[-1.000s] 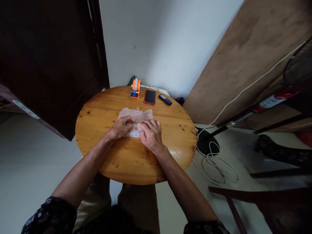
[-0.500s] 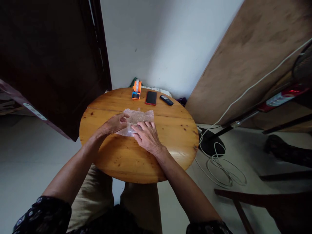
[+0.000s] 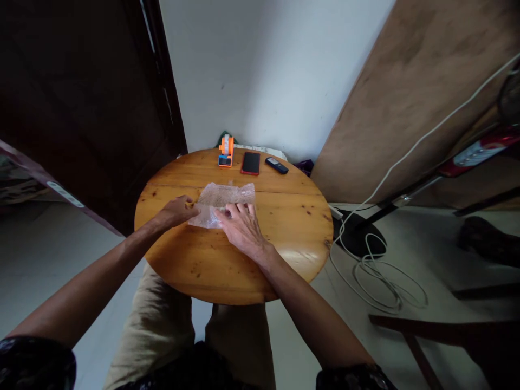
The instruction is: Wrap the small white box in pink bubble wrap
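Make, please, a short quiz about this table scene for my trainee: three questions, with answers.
1. Which thing lies between the orange tape dispenser and the small dark handset?
A) a coiled cable
B) a flat red-edged device
C) a hand
2. True or false: the right hand touches the bubble wrap.
3. How many hands are over the wooden table?

Key: 1. B; 2. true; 3. two.

Crinkled, shiny plastic wrap (image 3: 221,194), glossy knotty-wood table (image 3: 290,233), smooth plastic tape dispenser (image 3: 229,148); matt cloth trousers (image 3: 162,314)
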### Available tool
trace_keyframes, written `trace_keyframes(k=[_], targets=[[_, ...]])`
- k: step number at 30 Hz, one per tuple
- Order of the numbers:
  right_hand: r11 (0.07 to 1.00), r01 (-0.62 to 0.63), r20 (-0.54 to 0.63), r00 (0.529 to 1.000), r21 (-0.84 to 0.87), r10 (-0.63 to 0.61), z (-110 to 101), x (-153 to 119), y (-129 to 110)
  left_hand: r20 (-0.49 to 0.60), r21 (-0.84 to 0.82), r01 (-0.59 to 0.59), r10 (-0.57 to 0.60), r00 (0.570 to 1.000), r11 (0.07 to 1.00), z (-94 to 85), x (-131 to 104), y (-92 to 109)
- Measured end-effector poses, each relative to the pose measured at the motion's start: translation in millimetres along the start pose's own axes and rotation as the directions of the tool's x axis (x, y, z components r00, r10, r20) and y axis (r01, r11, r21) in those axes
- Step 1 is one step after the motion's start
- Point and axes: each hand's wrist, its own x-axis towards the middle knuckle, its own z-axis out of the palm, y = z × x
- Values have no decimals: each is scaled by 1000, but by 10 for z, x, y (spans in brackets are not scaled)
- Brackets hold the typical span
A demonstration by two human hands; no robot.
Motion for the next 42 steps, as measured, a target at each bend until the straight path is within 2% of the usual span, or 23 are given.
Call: trace_keyframes(k=[3,6,11,16,21,27,33,38,42], targets=[[1000,-1,15,1000,-20,1,9,0,-13,135,-143,124,-105,985,982,-39,-73,16],[999,-2,28,1000,-41,3,2,7,-31,167,-220,176,-141,976,960,1,-100,65],[999,10,20,1000,-52,-9,9,23,-45,202,-438,203,-125,971,875,77,-106,107],[999,27,-12,1000,-47,-28,32,32,-39,163,-623,160,-74,984,765,123,-160,180],[999,25,-24,999,-33,-26,41,28,-41,187,-725,151,-18,982,672,223,-150,294],[1000,22,-31,999,-8,-23,19,10,-47,206,-785,180,-24,978,593,293,-106,367],[997,-16,-53,998,71,20,-26,14,-44,178,-776,141,-2,984,615,343,-125,434],[989,-56,-76,995,139,67,-19,5,-22,133,-701,62,45,990,711,318,-180,508],[979,-72,-93,992,191,91,-30,-5,14,172,-609,8,122,977,793,248,-223,533]])
